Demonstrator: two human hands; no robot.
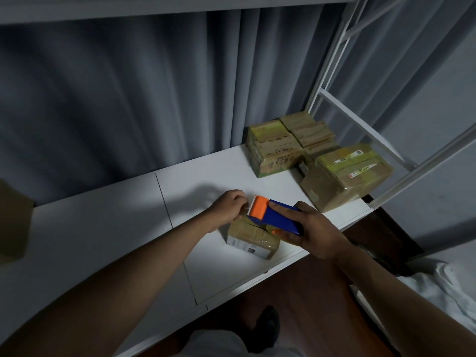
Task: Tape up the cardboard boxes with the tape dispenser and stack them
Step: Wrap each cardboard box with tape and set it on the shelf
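White table (103,228) before grey curtains (128,86); right-hand fingers (279,207) grip tape dispenser (277,217), left-hand fingers (238,202) pinch tape.

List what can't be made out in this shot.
- Tape roll: hidden inside the tape dispenser by the right hand.
- Small box top seam: covered by the dispenser and left hand.
- Box labels on the rear stack: too small and dim.
- Brown object: cut off at the left edge.
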